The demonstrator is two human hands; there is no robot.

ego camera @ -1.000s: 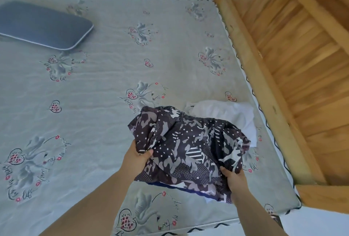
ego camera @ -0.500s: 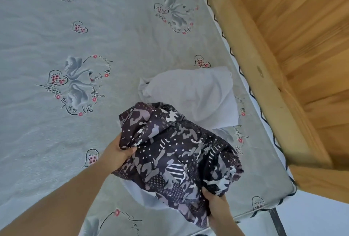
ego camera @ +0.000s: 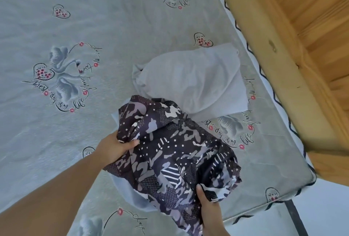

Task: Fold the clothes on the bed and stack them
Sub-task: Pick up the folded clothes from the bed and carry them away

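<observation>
Patterned garment [ego camera: 170,158], a thin, slick-looking fabric in dark purple with grey camouflage blotches, white dots and stripes, is bunching in loose folds at the lower centre of the frame, over the near corner of the bed [ego camera: 113,28]. Just above it, a pale grey garment [ego camera: 190,81] is lying soft and rumpled on the printed sheet, beside the wooden bed frame [ego camera: 264,47] at the right. The left hand [ego camera: 115,148] is gripping the patterned cloth's left edge, thumb pressing on top. The right hand [ego camera: 208,207] is pinching its lower edge, fingers curling underneath.
</observation>
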